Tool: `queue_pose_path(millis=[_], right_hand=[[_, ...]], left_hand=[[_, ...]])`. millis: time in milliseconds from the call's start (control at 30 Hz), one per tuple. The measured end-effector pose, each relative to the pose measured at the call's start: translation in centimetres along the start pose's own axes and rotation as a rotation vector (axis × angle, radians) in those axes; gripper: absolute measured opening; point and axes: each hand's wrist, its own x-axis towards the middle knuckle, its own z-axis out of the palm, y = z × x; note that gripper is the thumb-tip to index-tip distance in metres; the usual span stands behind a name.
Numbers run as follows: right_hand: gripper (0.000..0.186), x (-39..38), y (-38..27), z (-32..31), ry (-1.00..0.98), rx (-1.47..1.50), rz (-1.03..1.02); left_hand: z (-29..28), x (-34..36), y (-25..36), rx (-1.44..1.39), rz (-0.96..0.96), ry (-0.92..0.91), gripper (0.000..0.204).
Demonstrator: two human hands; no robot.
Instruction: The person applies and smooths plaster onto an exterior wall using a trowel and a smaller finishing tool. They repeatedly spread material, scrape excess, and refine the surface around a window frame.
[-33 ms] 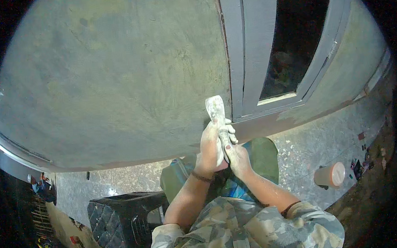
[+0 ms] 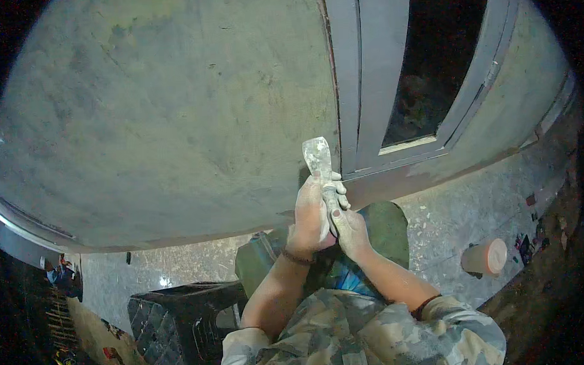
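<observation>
Both my hands are together in front of me, smeared with white paste. Between them a putty knife (image 2: 317, 157) points upward, away from me, with white residue on its blade. My left hand (image 2: 308, 211) is closed around the lower blade and the neck, its thumb near the blade's base. My right hand (image 2: 351, 233) grips the handle (image 2: 332, 200) lower down, thumb lying along it. The blade tip stands in front of a grey-green plastered wall (image 2: 193, 121); I cannot tell whether it touches.
A grey door frame (image 2: 373, 102) with a dark glass panel rises at the right. Beside my left leg stands a black plastic stool (image 2: 174, 322). A pale bucket (image 2: 484, 258) sits on the speckled floor (image 2: 435, 222) at the right. Small objects lie at the far left and right.
The blade shows less white and more bare grey than before. Both hands keep nearly the same place and hold.
</observation>
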Motion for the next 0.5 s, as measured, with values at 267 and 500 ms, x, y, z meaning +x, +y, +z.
queue_pose_path(millis=[267,500], right_hand=[[0.019,5.1,1.9,-0.1,0.1,0.013,-0.252],[0.015,5.4,2.0,-0.4,0.134,-0.037,-0.429]], left_hand=[[1.2,4.7,-0.1,0.346,0.014,0.274,0.042],[1.0,5.0,0.0,0.482,0.23,0.17,0.039]])
